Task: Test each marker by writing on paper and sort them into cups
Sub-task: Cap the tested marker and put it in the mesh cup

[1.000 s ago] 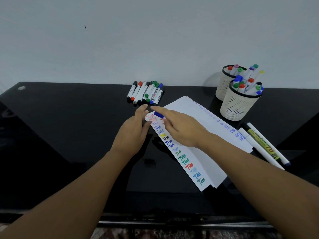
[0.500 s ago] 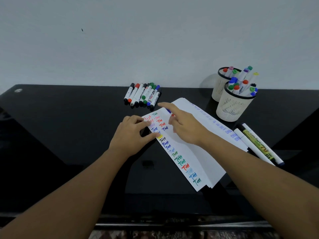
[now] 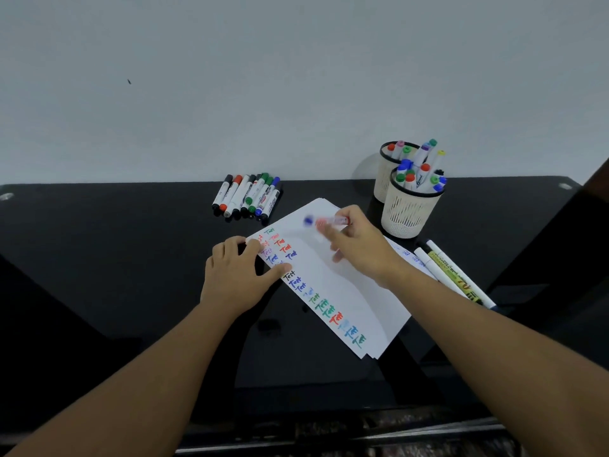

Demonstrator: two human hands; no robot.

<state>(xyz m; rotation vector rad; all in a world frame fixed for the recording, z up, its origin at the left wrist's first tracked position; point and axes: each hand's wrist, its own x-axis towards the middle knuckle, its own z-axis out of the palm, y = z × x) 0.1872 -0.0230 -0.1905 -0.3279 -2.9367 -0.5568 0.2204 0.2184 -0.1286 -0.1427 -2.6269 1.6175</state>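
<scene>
Plain pale grey wall [image 3: 296, 77] fills far half, small dark speck upper left. Glossy black bench [image 3: 99, 258] below, reflective. Patterned floor strip [image 3: 395, 451] at near edge.

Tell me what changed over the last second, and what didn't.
The right hand drew back toward the cups, carrying the blue-capped marker clear of the writing; it is blurred. The left hand slid down the paper edge and presses it. The marker row, both cups and the loose pens stayed put.
</scene>
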